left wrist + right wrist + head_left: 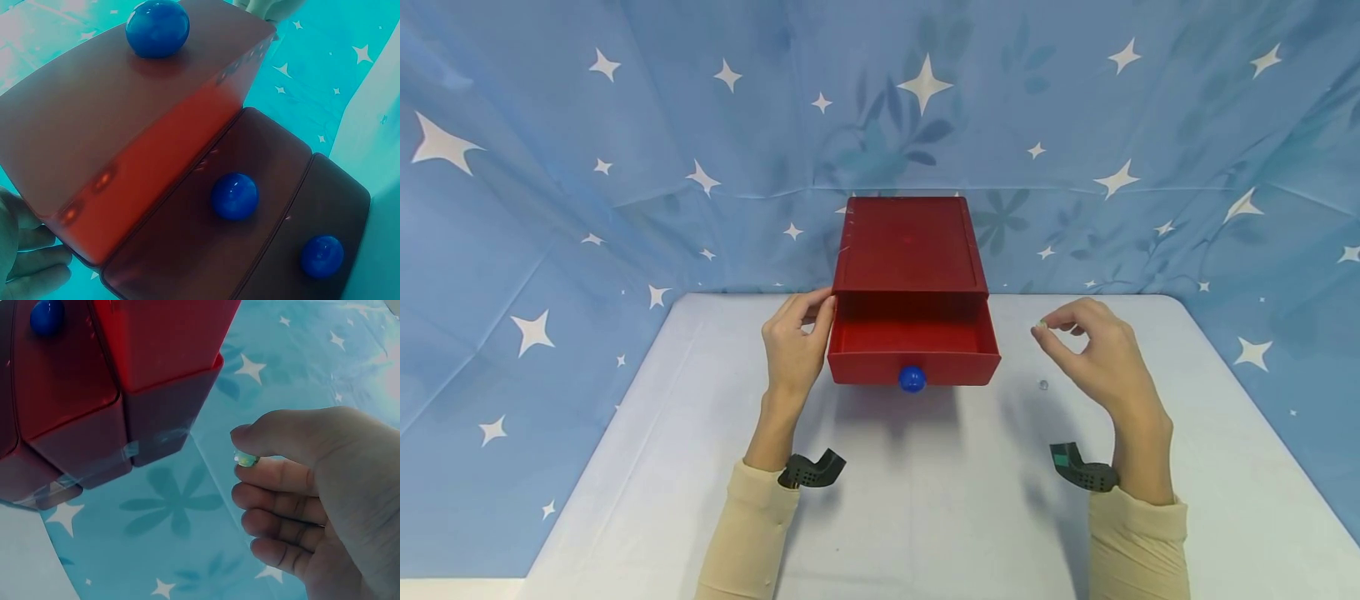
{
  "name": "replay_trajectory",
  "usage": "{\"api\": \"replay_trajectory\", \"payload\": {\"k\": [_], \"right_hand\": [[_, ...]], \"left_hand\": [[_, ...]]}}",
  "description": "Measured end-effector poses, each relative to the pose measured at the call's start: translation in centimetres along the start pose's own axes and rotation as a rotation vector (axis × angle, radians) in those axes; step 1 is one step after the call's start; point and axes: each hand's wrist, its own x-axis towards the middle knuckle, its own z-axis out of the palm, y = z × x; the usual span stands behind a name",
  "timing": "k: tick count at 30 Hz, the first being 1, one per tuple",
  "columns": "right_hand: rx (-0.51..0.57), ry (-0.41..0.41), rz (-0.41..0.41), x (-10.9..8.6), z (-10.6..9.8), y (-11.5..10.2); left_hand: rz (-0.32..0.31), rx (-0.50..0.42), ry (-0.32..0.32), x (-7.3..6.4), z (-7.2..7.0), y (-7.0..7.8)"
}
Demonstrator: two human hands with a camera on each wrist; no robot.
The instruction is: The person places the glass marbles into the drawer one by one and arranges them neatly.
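A red drawer box (910,246) stands on the white table, its top drawer (917,368) pulled out and bare inside; a round blue knob (912,379) is on the drawer front. My left hand (797,337) rests its fingers against the left side of the box, beside the drawer. To the right of the box, my right hand (1093,350) is raised above the table. Its thumb and forefinger pinch a small clear, greenish gem (245,459). On the table below that hand lies another small clear piece (1043,385), too small to identify.
Two lower drawers with blue knobs (235,196) are pushed in beneath the top one. A blue cloth with white stars (925,83) hangs behind the table. White table surface (917,500) extends in front of the box.
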Motion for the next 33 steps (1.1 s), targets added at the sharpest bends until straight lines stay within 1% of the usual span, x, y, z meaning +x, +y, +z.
{"api": "replay_trajectory", "payload": {"k": [7, 15, 21, 29, 33], "right_hand": [[0.032, 0.081, -0.076, 0.3, 0.5, -0.8], [0.054, 0.166, -0.113, 0.5, 0.9, -2.0], [0.057, 0.167, -0.146, 0.5, 1.0, -2.9], [0.124, 0.174, -0.212, 0.6, 1.7, -4.4], [0.162, 0.164, -0.238, 0.7, 2.2, -4.9]], "left_hand": [[0.004, 0.011, 0.001, 0.1, 0.0, 0.0], [-0.001, 0.015, -0.007, 0.0, 0.0, 0.1], [0.003, 0.02, -0.006, 0.0, 0.0, 0.0], [0.0, 0.017, -0.007, 0.0, 0.0, 0.1], [0.0, 0.012, -0.003, 0.0, 0.0, 0.0]]}}
